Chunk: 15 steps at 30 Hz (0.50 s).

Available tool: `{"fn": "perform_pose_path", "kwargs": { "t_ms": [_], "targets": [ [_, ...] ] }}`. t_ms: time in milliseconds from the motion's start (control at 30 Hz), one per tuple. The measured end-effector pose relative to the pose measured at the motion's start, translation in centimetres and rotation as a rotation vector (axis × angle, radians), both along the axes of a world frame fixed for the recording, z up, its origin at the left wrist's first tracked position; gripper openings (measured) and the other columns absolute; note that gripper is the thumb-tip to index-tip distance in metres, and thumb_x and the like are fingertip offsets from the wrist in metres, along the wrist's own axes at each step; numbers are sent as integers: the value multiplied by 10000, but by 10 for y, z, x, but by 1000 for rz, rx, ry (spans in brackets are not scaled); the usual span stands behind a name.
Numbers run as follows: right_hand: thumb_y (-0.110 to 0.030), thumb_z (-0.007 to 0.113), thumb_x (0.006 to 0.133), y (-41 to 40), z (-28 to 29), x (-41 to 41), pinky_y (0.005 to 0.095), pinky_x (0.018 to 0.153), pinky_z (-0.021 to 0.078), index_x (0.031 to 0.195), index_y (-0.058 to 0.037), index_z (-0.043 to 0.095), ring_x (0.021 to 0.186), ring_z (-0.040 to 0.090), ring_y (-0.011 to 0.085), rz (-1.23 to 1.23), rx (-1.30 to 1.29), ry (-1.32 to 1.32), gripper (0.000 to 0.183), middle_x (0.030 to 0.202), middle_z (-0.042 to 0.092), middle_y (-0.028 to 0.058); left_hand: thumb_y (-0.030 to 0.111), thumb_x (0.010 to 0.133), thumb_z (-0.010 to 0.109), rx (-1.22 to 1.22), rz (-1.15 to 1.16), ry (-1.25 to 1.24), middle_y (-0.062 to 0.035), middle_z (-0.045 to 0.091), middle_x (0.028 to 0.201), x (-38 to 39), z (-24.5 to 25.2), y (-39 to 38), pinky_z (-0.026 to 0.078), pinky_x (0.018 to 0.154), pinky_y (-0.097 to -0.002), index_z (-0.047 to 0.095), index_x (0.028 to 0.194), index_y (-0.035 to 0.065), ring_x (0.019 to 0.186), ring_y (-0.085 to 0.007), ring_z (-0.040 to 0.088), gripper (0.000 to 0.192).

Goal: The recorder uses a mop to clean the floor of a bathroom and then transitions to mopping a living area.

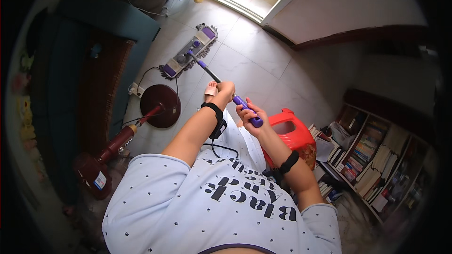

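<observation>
A flat mop head (190, 52) with purple ends and a grey fringe lies on the tiled floor, upper left of centre, near the blue-green furniture. Its metal mop pole (212, 74) slants back towards me. My left hand (225, 90) is closed around the pole just above the purple grip. Lower down, my right hand (253, 115) holds the purple handle grip (247, 107) near its end, with the fingers curled round it and the palm partly facing up. My sandalled foot shows just beyond my left hand.
A dark red pedestal fan's round base (160, 106) stands left of my feet, beside a power strip (136, 90) with cables. A red plastic stool (293, 130) is close on my right. Further right stands a bookshelf (367, 155). A door sill (236, 8) crosses the top.
</observation>
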State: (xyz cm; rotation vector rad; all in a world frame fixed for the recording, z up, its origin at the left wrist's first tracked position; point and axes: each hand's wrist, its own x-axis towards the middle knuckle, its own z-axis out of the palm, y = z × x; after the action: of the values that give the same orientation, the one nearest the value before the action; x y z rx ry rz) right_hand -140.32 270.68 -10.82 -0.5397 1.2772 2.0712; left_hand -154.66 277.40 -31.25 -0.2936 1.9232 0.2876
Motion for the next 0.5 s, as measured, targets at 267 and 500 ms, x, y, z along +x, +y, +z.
{"fn": "perform_pose_path", "kwargs": {
  "t_ms": [267,500],
  "targets": [
    [-68,475,908,-97,29,205,192,430,457,1144,38,320,579,454,119,-125,-51,80,301,940,435,154,165,702,700,95,-1485,-65,-27,688,863,218,13,-99,460,708,-254,705,848,177,842,-162,647,147],
    [-56,502,872,-178,61,327,188,432,469,1090,80,319,589,473,118,-312,-123,-21,316,925,433,136,209,686,727,232,-2316,-117,0,682,777,364,91,-147,480,660,-275,665,763,178,744,-153,651,103]
  ]
}}
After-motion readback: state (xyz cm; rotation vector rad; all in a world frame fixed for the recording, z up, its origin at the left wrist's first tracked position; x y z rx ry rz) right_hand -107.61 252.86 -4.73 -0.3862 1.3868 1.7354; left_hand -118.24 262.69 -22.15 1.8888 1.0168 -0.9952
